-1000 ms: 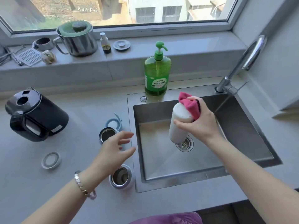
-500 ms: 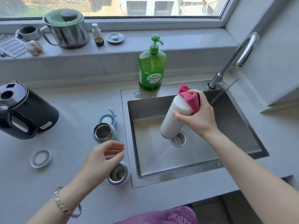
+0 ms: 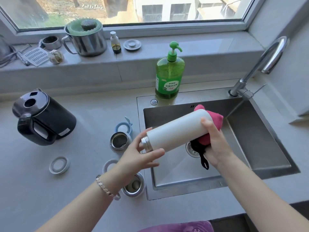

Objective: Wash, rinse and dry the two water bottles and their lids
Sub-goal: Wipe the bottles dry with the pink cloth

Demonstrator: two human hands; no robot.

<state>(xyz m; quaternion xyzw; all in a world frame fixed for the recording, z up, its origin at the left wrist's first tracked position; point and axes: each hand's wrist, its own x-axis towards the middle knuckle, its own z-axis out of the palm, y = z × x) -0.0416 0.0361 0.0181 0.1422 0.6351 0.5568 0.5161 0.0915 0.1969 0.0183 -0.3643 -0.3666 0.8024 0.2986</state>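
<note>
The white cylindrical water bottle (image 3: 177,129) is held tilted over the sink (image 3: 250,139), its open steel neck lower-left. A second steel-mouthed bottle (image 3: 120,141) stands upright on the surface (image 3: 87,173), a pale blue lid (image 3: 123,127) just behind.

left grip (image 3: 139,157): thumb under, fingers behind the bottle (image 3: 177,129) neck, cupping it
right grip (image 3: 215,144): thumb across bottle base, cloth (image 3: 215,121) bunched in palm
left forearm: reaches in from lower left
right forearm: angled in from lower right
</note>
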